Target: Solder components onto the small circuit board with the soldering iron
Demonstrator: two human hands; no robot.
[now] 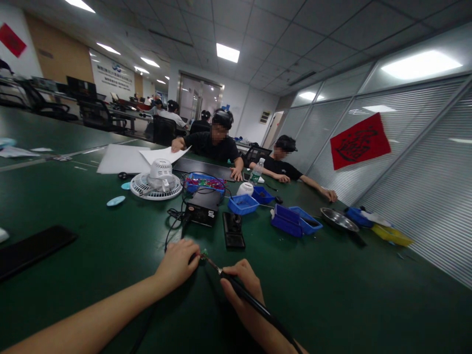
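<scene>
A small green circuit board (204, 254) is pinched in the fingertips of my left hand (179, 262), just above the green table (121, 295). My right hand (243, 290) is closed around the black handle of a soldering iron (236, 286), whose metal tip points up and left and meets or nearly meets the board's edge. Beyond my hands stands a black soldering station box (203, 206) with cables beside it. To its right lies a black iron stand (233, 230).
Behind the station are a blue tray of coloured wires (204, 183) and a white fan part (157, 186). Blue bins (287, 220), a metal bowl (339, 220) and a yellow tray (391, 235) stand to the right. A black phone-like slab (35, 248) lies left. Two people sit across the table.
</scene>
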